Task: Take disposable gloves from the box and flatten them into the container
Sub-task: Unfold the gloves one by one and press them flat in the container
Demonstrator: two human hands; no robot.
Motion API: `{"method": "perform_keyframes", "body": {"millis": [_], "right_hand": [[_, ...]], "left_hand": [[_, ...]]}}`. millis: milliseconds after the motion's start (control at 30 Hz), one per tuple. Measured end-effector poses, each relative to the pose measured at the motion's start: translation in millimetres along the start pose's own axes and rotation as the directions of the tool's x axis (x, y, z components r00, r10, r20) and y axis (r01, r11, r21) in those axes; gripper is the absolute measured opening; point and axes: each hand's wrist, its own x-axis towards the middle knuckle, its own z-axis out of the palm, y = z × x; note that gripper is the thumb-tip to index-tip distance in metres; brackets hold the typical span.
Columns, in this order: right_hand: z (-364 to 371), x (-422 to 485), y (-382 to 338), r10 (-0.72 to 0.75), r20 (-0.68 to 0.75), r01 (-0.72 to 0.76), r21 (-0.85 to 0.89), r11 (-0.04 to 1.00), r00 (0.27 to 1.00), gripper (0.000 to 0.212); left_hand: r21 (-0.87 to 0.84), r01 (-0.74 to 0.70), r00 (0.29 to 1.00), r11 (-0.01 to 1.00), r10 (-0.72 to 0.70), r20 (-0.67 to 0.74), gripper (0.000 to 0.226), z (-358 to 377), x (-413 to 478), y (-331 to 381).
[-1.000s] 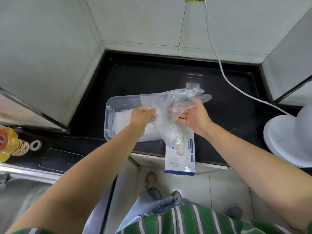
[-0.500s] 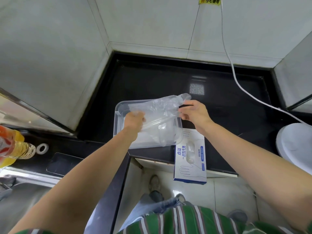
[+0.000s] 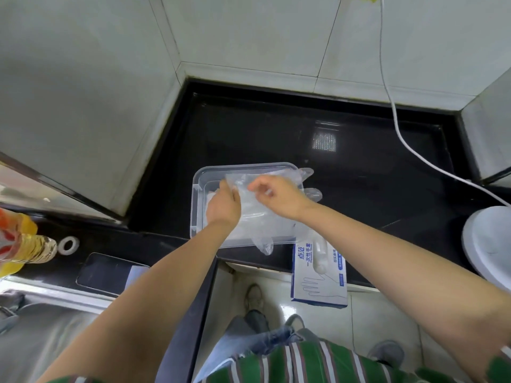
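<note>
Left hand (image 3: 224,207) pinches a crinkled, clear thin-film plastic glove (image 3: 265,218) over the clear rectangular plastic container (image 3: 197,205); right hand (image 3: 278,199), fingers curled, pinches it too.

One left hand (image 3: 222,207), one right hand (image 3: 279,199), one spread glove (image 3: 262,219), one container (image 3: 195,217), one box (image 3: 318,277). At eight o'clock: one phone (image 3: 107,272), one tape roll (image 3: 68,245).

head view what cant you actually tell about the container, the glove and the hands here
- Contents of the container: head view, mostly covered by the glove and the left hand.
- Right hand grip on the glove: head view, fingertips blurred by motion.
- Glove box small print: too small to read.
- Bottle: cut off by the left edge.
- White round object: cut off by the right edge.
</note>
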Motion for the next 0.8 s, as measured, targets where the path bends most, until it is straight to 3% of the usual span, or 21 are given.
{"method": "perform_keyframes", "body": {"millis": [67, 133, 267, 333, 400, 467, 533, 633, 700, 800], "right_hand": [[12, 5, 10, 0.154, 0.162, -0.123, -0.187, 0.975, 0.975, 0.034], [18, 5, 16, 0.228, 0.204, -0.155, -0.321, 0.934, 0.952, 0.041], [24, 7, 23, 0.270, 0.220, -0.180, -0.356, 0.917, 0.937, 0.049], [26, 9, 26, 0.296, 0.248, -0.194, -0.365, 0.910, 0.923, 0.052], [28, 11, 27, 0.315, 0.270, -0.202, -0.373, 0.905, 0.910, 0.054], [30, 13, 27, 0.338, 0.296, -0.212, -0.384, 0.899, 0.894, 0.054], [33, 13, 27, 0.349, 0.324, -0.218, -0.378, 0.900, 0.879, 0.056], [31, 9, 25, 0.366, 0.342, -0.216, -0.404, 0.889, 0.866, 0.057], [28, 6, 21, 0.384, 0.352, -0.202, -0.456, 0.867, 0.853, 0.052], [19, 2, 10, 0.437, 0.408, -0.135, -0.589, 0.797, 0.802, 0.026]], "left_hand": [[0.086, -0.011, 1.000, 0.996, 0.011, 0.005, 0.042, 2, 2, -3], [0.115, 0.002, 1.000, 0.993, -0.005, 0.028, 0.044, 4, 4, -7], [0.141, 0.041, 0.996, 0.989, -0.051, 0.074, 0.057, 5, 3, -11], [0.325, -0.079, 0.994, 0.942, 0.099, -0.045, 0.063, 7, 0, -13], [0.512, -0.246, 0.909, 0.823, 0.379, -0.172, 0.063, 7, -2, -8], [0.529, -0.409, 0.819, 0.744, 0.555, -0.146, 0.056, 6, -2, 3], [0.431, -0.478, 0.864, 0.766, 0.498, 0.073, 0.045, 9, -1, 11], [0.395, -0.291, 0.926, 0.871, 0.151, 0.347, 0.057, 20, 7, 5], [0.378, -0.227, 0.908, 0.897, 0.054, 0.416, 0.067, 24, 9, -4], [0.391, -0.260, 0.896, 0.883, 0.069, 0.438, 0.075, 25, 12, -11]]}}
